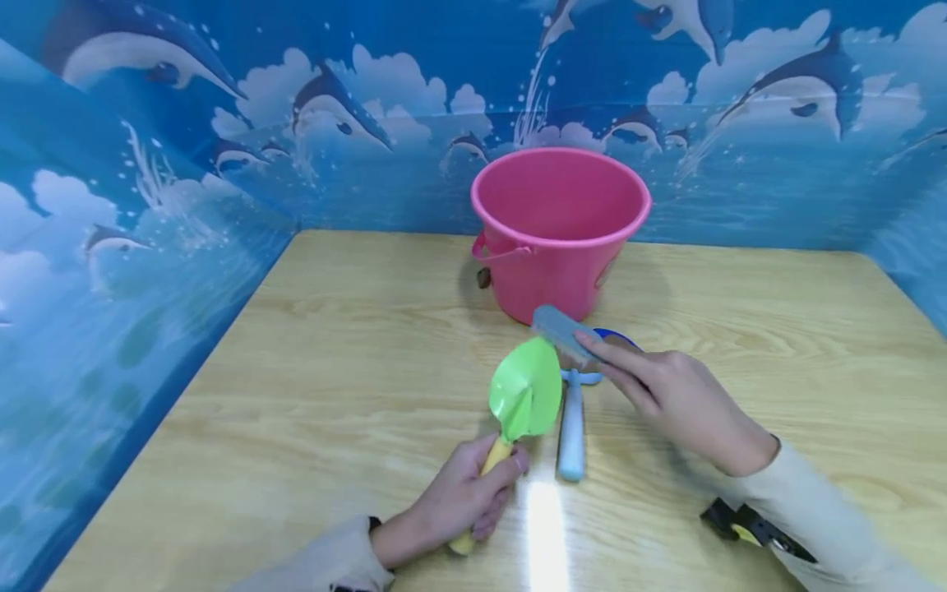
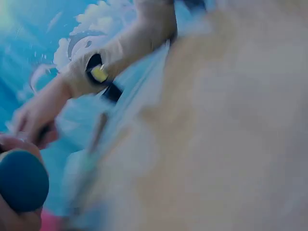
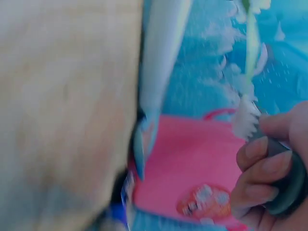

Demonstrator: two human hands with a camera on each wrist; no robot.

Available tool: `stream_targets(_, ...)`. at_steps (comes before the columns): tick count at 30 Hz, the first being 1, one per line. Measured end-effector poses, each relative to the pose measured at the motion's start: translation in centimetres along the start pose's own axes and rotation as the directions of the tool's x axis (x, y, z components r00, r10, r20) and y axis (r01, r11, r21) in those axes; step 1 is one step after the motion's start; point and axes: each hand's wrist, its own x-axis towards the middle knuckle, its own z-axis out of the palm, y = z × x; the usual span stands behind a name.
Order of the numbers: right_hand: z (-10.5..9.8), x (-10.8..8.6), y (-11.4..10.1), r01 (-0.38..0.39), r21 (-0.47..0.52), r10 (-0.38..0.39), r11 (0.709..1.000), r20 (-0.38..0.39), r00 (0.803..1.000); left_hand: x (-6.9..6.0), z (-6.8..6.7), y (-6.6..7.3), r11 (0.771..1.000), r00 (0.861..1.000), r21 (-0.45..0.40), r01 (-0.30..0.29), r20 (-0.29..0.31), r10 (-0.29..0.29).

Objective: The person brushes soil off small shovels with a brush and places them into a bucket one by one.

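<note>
My left hand [image 1: 469, 489] grips the yellow handle of a toy shovel [image 1: 527, 386], whose green blade tilts upward. A brush [image 1: 565, 333] with a grey-blue back is held in my right hand [image 1: 676, 399], one finger stretched along its back. Pale bristles of the brush [image 3: 245, 118] show in the right wrist view, close to the shovel's thin edge [image 3: 251, 53]. Whether they touch, I cannot tell. Below the brush, a light blue-handled hand tool [image 1: 572, 432] lies on the table, its head partly hidden. The left wrist view shows the shovel's rounded handle end [image 2: 23, 180].
Behind the tools stands a pink bucket [image 1: 547, 275], its handle hanging at the left. A small dark object [image 1: 484, 278] sits beside it. A dark blue curved piece [image 1: 617, 335] shows behind my right hand. Dolphin-printed sheeting [image 1: 414, 123] borders the wooden table [image 1: 318, 370].
</note>
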Motion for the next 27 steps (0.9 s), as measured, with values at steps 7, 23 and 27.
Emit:
stream_targets(7,-2.2,-3.4,1.0,-0.126,-0.048,0.127,0.991,0.015,0.992,2.5,-3.5,8.8,0.884,0.962,0.409,-0.224,-0.052,0.268)
stream_targets(23,-3.0,-9.9,1.7,-0.142,-0.057,0.136,0.988,-0.100,0.986,10.1,-4.6,17.7,0.319,0.958,0.942,-0.109,0.014,0.285)
stream_targets(27,-3.2,-9.9,1.7,-0.146,-0.080,0.138,0.986,-0.099,0.985,11.9,-4.7,18.6,0.219,0.970,0.976,-0.012,-0.043,0.241)
